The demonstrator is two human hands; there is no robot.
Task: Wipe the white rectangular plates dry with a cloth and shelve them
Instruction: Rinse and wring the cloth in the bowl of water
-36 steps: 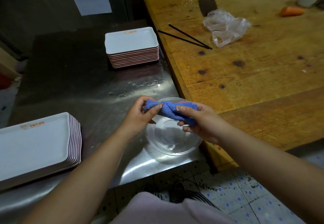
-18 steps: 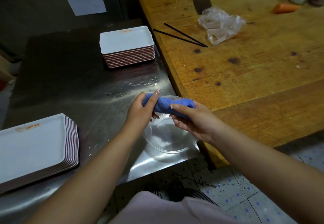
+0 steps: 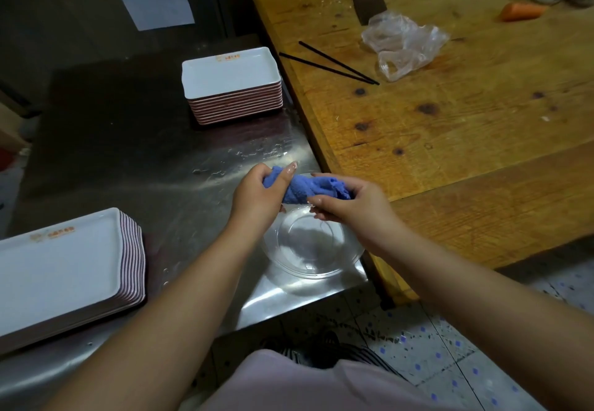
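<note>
Above a clear glass bowl (image 3: 310, 246) at the near right corner of the steel bench (image 3: 135, 159), both hands grip one blue cloth (image 3: 305, 189), twisted into a short roll. Left hand (image 3: 257, 196): fingers wrapped around the left end of the roll, thumb raised over it. Right hand (image 3: 350, 208): fingers curled around the right end, palm turned toward the body. The two hands sit close together, joined by the cloth, which hangs clear of the bowl below it. The bowl rests on the bench surface just beside the bench's right edge.

White rectangular plates lie in two stacks on the same bench. Far stack (image 3: 231, 84): at the back right of the bench, next to the wooden table (image 3: 466, 114), plates squared up, top plate face up with a small orange mark on its far rim. Near stack (image 3: 61, 269): at the left edge of the view, larger in the frame, its plates fanned slightly so their reddish rims show along the right side; it also bears an orange mark near its far rim. Both stacks are well apart from the hands.

On the wooden table lie two black chopsticks (image 3: 331, 63), a crumpled clear plastic bag (image 3: 403, 45) and a piece of carrot (image 3: 522, 11). Water droplets glint on the bench between the far stack and the hands.
</note>
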